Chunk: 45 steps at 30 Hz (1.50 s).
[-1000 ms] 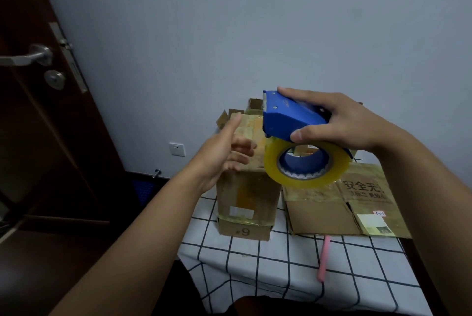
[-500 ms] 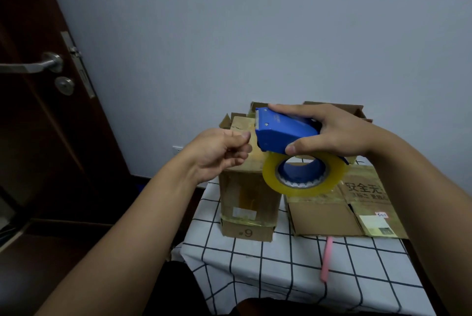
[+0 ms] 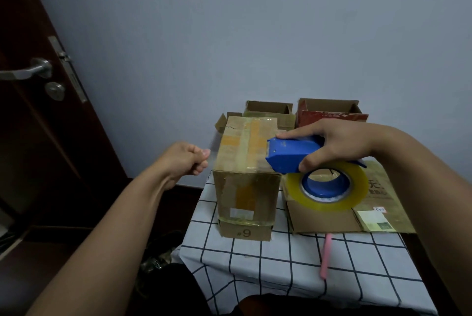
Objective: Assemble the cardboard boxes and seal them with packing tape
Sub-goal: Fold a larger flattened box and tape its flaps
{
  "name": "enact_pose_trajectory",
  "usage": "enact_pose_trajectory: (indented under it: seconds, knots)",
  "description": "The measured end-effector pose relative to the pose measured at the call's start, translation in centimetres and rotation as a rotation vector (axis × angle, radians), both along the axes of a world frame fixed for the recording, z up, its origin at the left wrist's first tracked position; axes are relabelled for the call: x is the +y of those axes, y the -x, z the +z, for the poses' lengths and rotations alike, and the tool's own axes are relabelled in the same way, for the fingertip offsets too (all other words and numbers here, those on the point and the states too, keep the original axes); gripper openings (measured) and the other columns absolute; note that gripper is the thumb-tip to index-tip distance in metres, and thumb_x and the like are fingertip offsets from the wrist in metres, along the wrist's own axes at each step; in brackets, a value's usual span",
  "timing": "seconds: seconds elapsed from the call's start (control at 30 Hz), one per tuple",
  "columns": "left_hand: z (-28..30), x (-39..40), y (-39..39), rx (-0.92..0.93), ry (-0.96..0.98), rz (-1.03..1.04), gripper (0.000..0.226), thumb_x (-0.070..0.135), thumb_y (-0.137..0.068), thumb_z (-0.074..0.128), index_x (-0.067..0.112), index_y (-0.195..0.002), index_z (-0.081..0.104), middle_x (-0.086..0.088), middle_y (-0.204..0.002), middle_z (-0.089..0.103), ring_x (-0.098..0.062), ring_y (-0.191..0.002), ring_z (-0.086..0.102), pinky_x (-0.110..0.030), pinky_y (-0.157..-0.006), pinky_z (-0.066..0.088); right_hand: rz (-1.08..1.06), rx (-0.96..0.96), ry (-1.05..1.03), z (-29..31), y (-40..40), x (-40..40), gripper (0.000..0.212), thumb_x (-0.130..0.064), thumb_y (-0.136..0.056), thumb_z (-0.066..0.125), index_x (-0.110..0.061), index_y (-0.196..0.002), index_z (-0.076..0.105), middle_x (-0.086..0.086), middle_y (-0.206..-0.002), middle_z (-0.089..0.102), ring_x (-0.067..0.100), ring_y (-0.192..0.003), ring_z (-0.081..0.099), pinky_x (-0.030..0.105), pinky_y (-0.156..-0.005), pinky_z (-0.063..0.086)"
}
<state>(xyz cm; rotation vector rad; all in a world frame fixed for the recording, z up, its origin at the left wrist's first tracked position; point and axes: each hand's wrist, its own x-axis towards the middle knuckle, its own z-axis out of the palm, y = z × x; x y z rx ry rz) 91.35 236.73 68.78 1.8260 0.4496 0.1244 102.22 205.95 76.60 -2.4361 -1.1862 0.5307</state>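
Pulling tape out now | left hand has moved off to the box's left, fingers pinched on the tape end, strip stretched over the top | right hand clamped on the dispenser, dropped to the box's top right edge | looks ready to stick down.

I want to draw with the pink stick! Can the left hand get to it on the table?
Probably yes. The pink stick lies in the open on the checked tablecloth, nothing on it. But the left hand is pinching a strip of tape, so it would have to let go first.
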Motion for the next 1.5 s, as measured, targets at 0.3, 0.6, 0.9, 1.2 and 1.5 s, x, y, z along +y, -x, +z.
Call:
enact_pose_trajectory:
  seconds: [0.3, 0.6, 0.9, 1.2, 1.5]
  knots:
    - [-1.6, 1.0, 0.0, 0.059, 0.05, 0.026, 0.02, 0.01, -0.094, 0.062, 0.003, -0.076, 0.06, -0.003, -0.055, 0.06, -0.011, -0.049, 0.049, -0.017, -0.044, 0.042, -0.057, 0.011, 0.116, -1.9, -1.3, -1.0, 0.068, -0.042, -0.08, 0.078, -0.063, -0.133, 0.041, -0.02, -0.109, 0.055, 0.009, -0.089, 0.062, 0.016, -0.071, 0.043]
    - [-2.4, 0.2, -1.0, 0.097, 0.057, 0.04, 0.024, 0.013, -0.094, 0.064, 0.007, -0.071, 0.059, -0.004, -0.057, 0.059, -0.009, -0.047, 0.049, -0.018, -0.046, 0.042, -0.055, 0.071, 0.109, -3.7, -2.2, -1.8, 0.069, -0.04, -0.081, 0.077, -0.066, -0.132, 0.038, -0.021, -0.113, 0.05, 0.011, -0.094, 0.06, 0.016, -0.074, 0.043]
    - [-2.8, 0.0, -1.1, 0.106, 0.043, 0.036, 0.026, 0.012, -0.094, 0.063, 0.005, -0.07, 0.059, -0.004, -0.056, 0.057, -0.009, -0.046, 0.048, -0.017, -0.045, 0.043, -0.057, 0.075, 0.105, -4.4, -2.7, -2.0, 0.071, -0.04, -0.081, 0.077, -0.067, -0.133, 0.037, -0.023, -0.112, 0.048, 0.012, -0.094, 0.059, 0.018, -0.075, 0.044]
    - [-3.5, -0.3, -0.8, 0.172, 0.069, 0.016, 0.021, 0.023, -0.097, 0.059, 0.008, -0.082, 0.063, -0.002, -0.062, 0.061, -0.01, -0.053, 0.051, -0.021, -0.053, 0.044, -0.058, 0.074, 0.103, -6.2, -2.6, -1.9, 0.069, -0.045, -0.08, 0.076, -0.075, -0.122, 0.03, -0.02, -0.118, 0.047, 0.012, -0.099, 0.056, 0.022, -0.081, 0.045]
    - [-4.2, 0.0, -0.5, 0.292, -0.263, 0.078, 0.046, 0.056, -0.091, 0.056, 0.011, -0.098, 0.055, -0.003, -0.096, 0.066, -0.019, -0.086, 0.065, -0.037, -0.076, 0.056, -0.044, 0.056, 0.046, -7.9, -2.3, -1.8, 0.072, -0.042, -0.082, 0.076, -0.074, -0.125, 0.027, -0.018, -0.117, 0.045, 0.011, -0.099, 0.055, 0.021, -0.081, 0.045]
